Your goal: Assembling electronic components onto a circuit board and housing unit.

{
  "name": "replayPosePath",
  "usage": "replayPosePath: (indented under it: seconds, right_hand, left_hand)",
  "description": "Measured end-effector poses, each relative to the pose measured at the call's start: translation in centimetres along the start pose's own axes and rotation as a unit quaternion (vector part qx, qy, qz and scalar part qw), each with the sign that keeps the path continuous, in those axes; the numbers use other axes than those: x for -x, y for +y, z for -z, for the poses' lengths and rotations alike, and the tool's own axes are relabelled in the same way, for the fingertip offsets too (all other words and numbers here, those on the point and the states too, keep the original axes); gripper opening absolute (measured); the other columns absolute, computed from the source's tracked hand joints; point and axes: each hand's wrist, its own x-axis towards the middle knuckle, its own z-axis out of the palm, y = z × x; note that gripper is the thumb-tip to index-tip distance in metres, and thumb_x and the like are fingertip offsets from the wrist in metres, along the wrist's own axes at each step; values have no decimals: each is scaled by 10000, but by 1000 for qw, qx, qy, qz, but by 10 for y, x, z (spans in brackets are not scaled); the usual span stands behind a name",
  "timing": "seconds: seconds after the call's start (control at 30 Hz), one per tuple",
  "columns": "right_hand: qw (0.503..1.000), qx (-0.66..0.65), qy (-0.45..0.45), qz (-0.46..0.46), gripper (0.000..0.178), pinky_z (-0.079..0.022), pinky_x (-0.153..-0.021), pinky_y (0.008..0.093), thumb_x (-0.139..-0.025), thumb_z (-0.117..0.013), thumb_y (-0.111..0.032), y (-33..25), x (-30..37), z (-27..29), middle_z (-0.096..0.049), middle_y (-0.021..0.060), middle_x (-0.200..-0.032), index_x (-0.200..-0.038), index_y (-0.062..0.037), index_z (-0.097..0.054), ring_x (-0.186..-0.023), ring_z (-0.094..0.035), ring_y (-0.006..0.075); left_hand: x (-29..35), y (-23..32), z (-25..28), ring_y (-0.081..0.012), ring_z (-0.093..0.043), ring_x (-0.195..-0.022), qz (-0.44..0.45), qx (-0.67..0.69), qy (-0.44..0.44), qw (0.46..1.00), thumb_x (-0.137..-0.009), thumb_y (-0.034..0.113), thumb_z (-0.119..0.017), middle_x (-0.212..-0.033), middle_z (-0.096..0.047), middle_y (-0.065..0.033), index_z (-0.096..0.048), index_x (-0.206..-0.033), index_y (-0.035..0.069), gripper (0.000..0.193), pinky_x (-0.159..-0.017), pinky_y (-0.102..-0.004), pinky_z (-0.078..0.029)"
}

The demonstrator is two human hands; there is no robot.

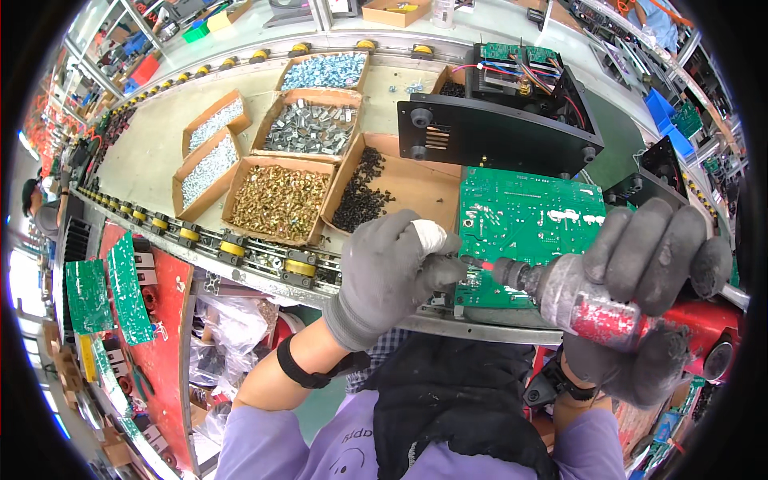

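In the right hand (660,260), holds a red power screwdriver (604,320) over the near right of the green circuit board (524,212), aimed leftward, apparently to meet the left hand (388,276), pinched narrow at the board's left edge, any contents too hidden to tell.

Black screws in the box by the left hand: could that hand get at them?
Probably yes: the left hand is close by, and nothing covers the black screws in the open cardboard box, though that hand is at the tip of the power screwdriver.
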Motion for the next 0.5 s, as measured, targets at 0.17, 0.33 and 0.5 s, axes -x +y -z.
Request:
replayPosePath:
  seconds: [0.17, 0.33, 0.5]
  right_hand:
    - [999, 14, -28, -18, 372, -404, -641, 285, -822, -726, -192, 8, -1, -9, -481, -2, -838, -1122, -124, -517, -701, -462, 124]
    - [999, -4, -49, -14, 377, -413, -616, 272, -805, -753, -196, 11, -1, -9, -492, -3, -829, -1075, -128, -498, -676, -474, 116]
    - [996, -44, -78, -9, 391, -421, -591, 259, -789, -781, -200, 14, -7, -6, -504, -4, -821, -1028, -132, -479, -652, -487, 108]
  left_hand:
    - [5, 1, 0, -225, -567, -546, -23, -14, 6, 1000, -562, 335, -841, -656, -551, -24, -693, -848, 169, 362, -493, -341, -430]
    - [3, -2, 1, -234, -588, -569, -60, -20, -9, 998, -590, 299, -838, -664, -558, -29, -685, -883, 153, 362, -496, -355, -438]
    - [-9, -6, 4, -249, -614, -600, -73, 80, -70, 992, -611, 259, -844, -702, -590, -46, -691, -944, 134, 387, -516, -352, -464]
